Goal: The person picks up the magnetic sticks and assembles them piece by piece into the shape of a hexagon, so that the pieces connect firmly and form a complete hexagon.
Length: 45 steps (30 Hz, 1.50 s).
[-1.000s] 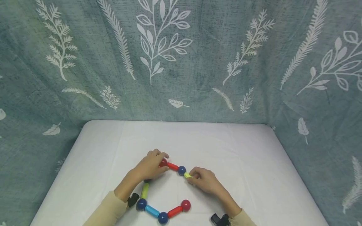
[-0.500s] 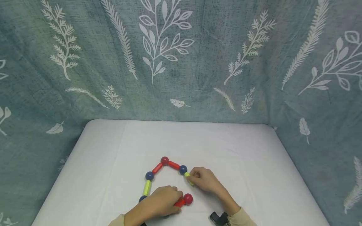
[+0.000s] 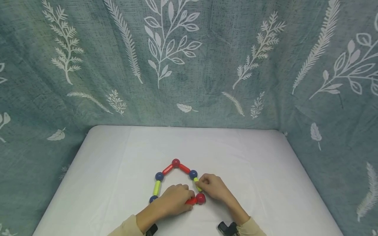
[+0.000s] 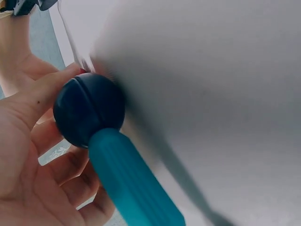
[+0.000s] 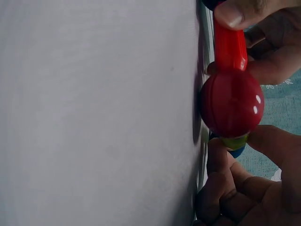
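A loop of magnetic rods and balls lies on the white table. My left hand grips a red rod at the near side, with a red ball on its right end. In the left wrist view, a dark blue ball and a light blue rod sit beside that hand; it hides them in the head view. My right hand pinches a yellow-green rod hanging from a blue ball. The rod's lower end is right by the red ball; whether they touch I cannot tell.
At the far side of the loop, a red ball joins two red rods. A blue ball and another yellow-green rod form the left side. Behind the table hangs a green leaf-patterned curtain.
My left hand has left the far red ball and taken hold of the near red rod. That rod and its red ball have moved up and right, towards the right hand's yellow-green rod.
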Available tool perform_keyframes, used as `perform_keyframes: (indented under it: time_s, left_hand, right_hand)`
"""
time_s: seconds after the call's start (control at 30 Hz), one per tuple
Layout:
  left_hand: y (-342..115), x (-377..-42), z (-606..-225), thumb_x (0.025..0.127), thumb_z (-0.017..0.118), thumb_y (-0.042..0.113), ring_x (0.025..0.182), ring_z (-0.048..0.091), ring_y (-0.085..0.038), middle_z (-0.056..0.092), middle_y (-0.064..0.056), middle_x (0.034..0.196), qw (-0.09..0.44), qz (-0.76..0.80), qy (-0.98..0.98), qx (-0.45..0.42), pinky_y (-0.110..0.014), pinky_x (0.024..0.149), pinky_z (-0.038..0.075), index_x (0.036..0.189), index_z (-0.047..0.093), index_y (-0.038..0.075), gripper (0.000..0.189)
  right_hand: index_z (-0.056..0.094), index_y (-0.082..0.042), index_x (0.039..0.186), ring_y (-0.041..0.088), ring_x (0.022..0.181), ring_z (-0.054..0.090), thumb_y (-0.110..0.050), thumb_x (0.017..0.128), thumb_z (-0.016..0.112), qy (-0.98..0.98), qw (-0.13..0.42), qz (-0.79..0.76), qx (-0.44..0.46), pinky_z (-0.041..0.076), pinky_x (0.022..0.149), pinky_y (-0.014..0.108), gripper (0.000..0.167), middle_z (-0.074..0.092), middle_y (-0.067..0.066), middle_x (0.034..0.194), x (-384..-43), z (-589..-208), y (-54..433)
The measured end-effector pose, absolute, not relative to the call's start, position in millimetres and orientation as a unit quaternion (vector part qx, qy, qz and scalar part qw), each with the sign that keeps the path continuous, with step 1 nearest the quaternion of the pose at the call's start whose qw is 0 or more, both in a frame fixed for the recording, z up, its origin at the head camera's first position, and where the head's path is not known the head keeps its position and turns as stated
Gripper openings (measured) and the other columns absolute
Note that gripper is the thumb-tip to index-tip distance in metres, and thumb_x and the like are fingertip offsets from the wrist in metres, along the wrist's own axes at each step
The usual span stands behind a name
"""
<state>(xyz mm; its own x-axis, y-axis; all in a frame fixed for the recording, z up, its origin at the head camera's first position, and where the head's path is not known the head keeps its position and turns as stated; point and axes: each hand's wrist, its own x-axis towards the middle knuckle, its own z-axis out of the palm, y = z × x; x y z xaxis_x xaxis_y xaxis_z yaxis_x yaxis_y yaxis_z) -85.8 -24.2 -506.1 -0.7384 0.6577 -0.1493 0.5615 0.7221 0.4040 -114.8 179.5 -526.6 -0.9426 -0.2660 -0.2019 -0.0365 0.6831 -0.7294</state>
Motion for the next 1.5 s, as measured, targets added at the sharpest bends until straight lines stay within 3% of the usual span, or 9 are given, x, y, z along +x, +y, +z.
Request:
perform_keyframes:
  time_s: [0.57,0.77,0.9,1.0,1.13,1.33,1.5]
  left_hand:
    - [-21.5,-91.9,-505.1,0.086,0.08,0.034,0.072,0.047,-0.007,0.058,0.01,0.084,0.113,0.152,0.919,0.346,-0.028,0.066,0.042,0.113,0.075,0.023,0.03]
    - [-24.5,-93.4,-507.0,0.087,0.079,0.033,0.084,0.045,-0.013,0.059,0.004,0.094,0.053,0.1,0.933,0.341,-0.036,0.072,0.039,0.11,0.077,0.027,0.024]
    - [-27.7,-96.7,-510.3,0.089,0.076,0.029,0.093,0.044,-0.019,0.053,0.0,0.096,-0.002,0.059,0.943,0.326,-0.039,0.073,0.038,0.111,0.078,0.03,0.022]
    - [-31.7,-101.0,-512.1,0.091,0.075,0.024,0.093,0.043,-0.02,0.049,-0.002,0.095,-0.013,0.052,0.95,0.308,-0.039,0.073,0.038,0.113,0.077,0.031,0.024]
    - [-43.5,-107.5,-512.3,0.091,0.075,0.018,0.09,0.041,-0.019,0.048,-0.002,0.096,-0.007,0.083,0.955,0.284,-0.035,0.069,0.036,0.112,0.077,0.029,0.024]
    - [-71.1,-122.2,-510.7,0.091,0.074,0.011,0.093,0.042,-0.02,0.05,-0.005,0.107,0.001,0.165,0.954,0.251,-0.032,0.067,0.036,0.104,0.079,0.025,0.021]
    - [-90.3,-137.6,-510.7,0.094,0.07,0.015,0.104,0.049,-0.023,0.051,-0.008,0.121,0.02,0.259,0.948,0.182,-0.036,0.077,0.046,0.112,0.074,0.022,0.02]
  right_hand:
    - [0.067,-0.01,0.085,0.01,0.055,0.048,-0.032,0.093,0.07,0.908,0.144,-0.384,-0.087,0.037,0.051,0.025,0.023,0.057,-0.005,0.061,-114.5,-524.9,179.5]
    - [0.067,-0.011,0.08,0.011,0.053,0.046,-0.033,0.092,0.071,0.914,0.133,-0.379,-0.058,0.035,0.049,0.027,0.025,0.059,-0.005,0.059,-115.2,-524.1,185.4]
    - [0.066,-0.012,0.077,0.01,0.051,0.043,-0.039,0.092,0.071,0.922,0.12,-0.366,-0.047,0.032,0.048,0.026,0.031,0.056,-0.005,0.057,-117.3,-523.9,189.9]
    - [0.066,-0.012,0.078,0.01,0.051,0.044,-0.044,0.092,0.07,0.93,0.108,-0.35,-0.033,0.033,0.048,0.027,0.035,0.053,-0.004,0.056,-120.2,-523.0,194.2]
    - [0.066,-0.011,0.088,0.014,0.057,0.048,-0.047,0.092,0.069,0.936,0.098,-0.338,-0.009,0.038,0.051,0.029,0.037,0.055,-0.001,0.064,-128.4,-519.3,200.0]
    - [0.062,-0.008,0.12,0.016,0.072,0.056,-0.04,0.094,0.07,0.938,0.069,-0.339,-0.028,0.047,0.062,0.033,0.042,0.063,0.003,0.086,-158.9,-519.9,204.5]
    - [0.058,-0.007,0.133,0.022,0.085,0.059,-0.036,0.096,0.068,0.94,0.049,-0.332,-0.054,0.05,0.072,0.039,0.049,0.064,0.008,0.099,-189.8,-523.9,197.9]
